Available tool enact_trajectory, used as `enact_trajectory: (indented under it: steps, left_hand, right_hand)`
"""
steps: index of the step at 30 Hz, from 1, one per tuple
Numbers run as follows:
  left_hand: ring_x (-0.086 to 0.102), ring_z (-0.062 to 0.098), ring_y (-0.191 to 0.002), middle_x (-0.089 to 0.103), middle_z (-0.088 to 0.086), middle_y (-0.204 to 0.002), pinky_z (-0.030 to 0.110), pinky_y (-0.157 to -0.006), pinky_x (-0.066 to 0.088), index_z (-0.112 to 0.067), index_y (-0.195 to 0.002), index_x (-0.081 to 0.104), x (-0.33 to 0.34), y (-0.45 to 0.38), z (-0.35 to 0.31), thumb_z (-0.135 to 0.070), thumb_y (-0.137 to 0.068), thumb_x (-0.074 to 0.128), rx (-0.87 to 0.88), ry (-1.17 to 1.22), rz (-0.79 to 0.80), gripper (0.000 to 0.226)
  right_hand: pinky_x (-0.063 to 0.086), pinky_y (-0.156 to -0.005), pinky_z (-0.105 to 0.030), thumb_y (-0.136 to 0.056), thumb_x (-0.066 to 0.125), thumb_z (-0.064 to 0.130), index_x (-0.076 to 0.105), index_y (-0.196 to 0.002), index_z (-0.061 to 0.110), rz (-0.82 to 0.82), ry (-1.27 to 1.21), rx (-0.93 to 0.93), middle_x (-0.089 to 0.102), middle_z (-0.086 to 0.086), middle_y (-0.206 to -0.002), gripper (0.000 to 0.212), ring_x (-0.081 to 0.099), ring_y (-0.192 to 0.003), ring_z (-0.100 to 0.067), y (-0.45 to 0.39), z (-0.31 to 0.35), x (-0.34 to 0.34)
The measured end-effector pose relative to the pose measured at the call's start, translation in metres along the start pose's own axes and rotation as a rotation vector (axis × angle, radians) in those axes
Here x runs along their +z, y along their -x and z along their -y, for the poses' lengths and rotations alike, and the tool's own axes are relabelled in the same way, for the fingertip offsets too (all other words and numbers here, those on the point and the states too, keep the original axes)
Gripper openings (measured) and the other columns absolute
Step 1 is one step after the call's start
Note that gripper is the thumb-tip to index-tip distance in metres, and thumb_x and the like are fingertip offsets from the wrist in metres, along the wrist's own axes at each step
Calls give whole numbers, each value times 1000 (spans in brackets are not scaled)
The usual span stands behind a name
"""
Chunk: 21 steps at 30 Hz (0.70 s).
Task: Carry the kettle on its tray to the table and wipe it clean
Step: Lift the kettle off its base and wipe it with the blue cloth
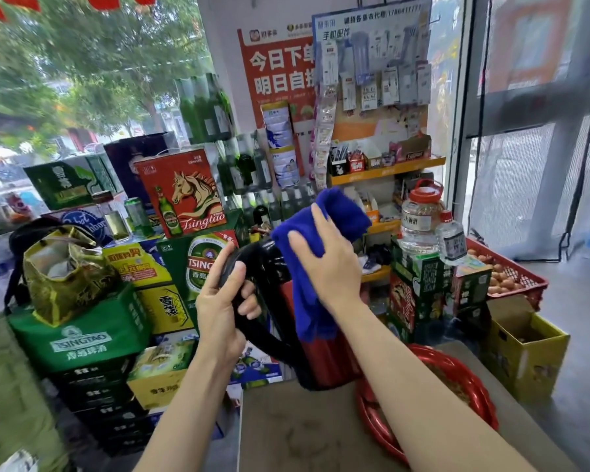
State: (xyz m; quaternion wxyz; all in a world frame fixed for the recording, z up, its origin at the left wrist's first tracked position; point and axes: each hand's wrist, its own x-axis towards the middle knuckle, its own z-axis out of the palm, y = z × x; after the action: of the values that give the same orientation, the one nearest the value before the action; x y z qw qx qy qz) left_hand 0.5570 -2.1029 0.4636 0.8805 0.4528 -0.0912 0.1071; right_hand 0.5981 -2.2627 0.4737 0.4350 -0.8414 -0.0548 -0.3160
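While left hand [222,303] grips kettle [326,361], right hand [325,264] apparently presses cloth [343,212].

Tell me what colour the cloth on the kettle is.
Deep blue. The cloth shows best in the head view, under the right hand on the kettle.

Left hand [223,301] grips the kettle [324,359] by its handle; right hand [327,264] presses a blue cloth [341,212] on, seemingly, its lid.

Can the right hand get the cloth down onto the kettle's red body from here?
Probably yes. The right hand presses the blue cloth onto the top of the kettle, and the cloth hangs over the red body. The left hand grips the handle on the other side.
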Motion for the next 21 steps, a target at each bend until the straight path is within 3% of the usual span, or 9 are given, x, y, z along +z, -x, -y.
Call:
enact_trajectory:
  steps: [2,4,7,11,13,15,17,19,21]
  left_hand:
    - [32,7,-36,41,0,-53,16,-36,28,-26,-140,57,-3,-5,-5,-11,-94,58,15,31,-42,49]
    - [33,6,-35,42,-2,-51,14,-35,30,-26,-142,56,-10,-9,-8,-11,-96,56,25,55,-99,48]
    - [33,6,-34,42,-2,-51,14,-36,31,-27,-143,54,-16,-9,-7,-12,-95,58,11,42,-120,50]
    - [34,5,-34,40,-4,-51,14,-35,30,-29,-143,54,-18,-4,-7,-19,-86,61,-11,28,-59,59]
    - [33,3,-34,39,-6,-50,14,-35,28,-29,-144,52,-19,-2,-10,-21,-87,59,-9,31,-27,58]
    - [33,2,-34,39,-5,-51,13,-34,28,-28,-143,53,-21,0,-16,-21,-87,58,10,44,-6,56]
    - [34,1,-34,39,-5,-53,12,-34,30,-29,-138,56,-25,-2,-23,-22,-89,57,39,78,-4,49]
    - [35,1,-34,40,-5,-54,12,-33,31,-30,-131,58,-29,-5,-30,-23,-90,58,58,106,-28,42]
    - [34,1,-34,40,-6,-53,12,-34,30,-29,-135,58,-31,-7,-31,-22,-93,58,63,106,-79,42]
  right_hand:
    - [44,-103,-47,-87,39,72,26,-151,44,75,-219,134,46,9,-150,71,47,-133,-22,9,-18,1]
    - [41,-106,-50,-87,37,72,24,-153,37,42,-21,97,46,2,-151,75,45,-135,-25,54,-32,12]
    - [32,-109,-62,-93,33,65,23,-156,25,63,356,-98,30,-5,-160,75,32,-142,-41,125,-32,36]
    - [48,-90,-54,-98,22,60,16,-157,25,28,325,-141,34,-5,-158,69,51,-123,-41,74,4,27]
    - [45,-99,-51,-95,23,65,21,-155,29,60,159,-27,33,-1,-159,71,48,-129,-35,19,8,20]
    - [39,-110,-45,-91,40,66,46,-144,28,190,-333,279,50,-1,-147,66,51,-128,-27,-24,-1,7]
    - [47,-102,-29,-93,53,55,65,-123,23,281,-802,466,66,0,-123,46,59,-114,-16,-26,-25,-1]
    - [48,-86,-17,-89,59,49,64,-121,25,318,-900,459,67,6,-114,40,59,-115,-14,10,-42,-8]
    - [42,-95,-22,-82,60,63,54,-138,28,248,-681,391,61,10,-127,67,52,-126,-14,60,-53,-7]
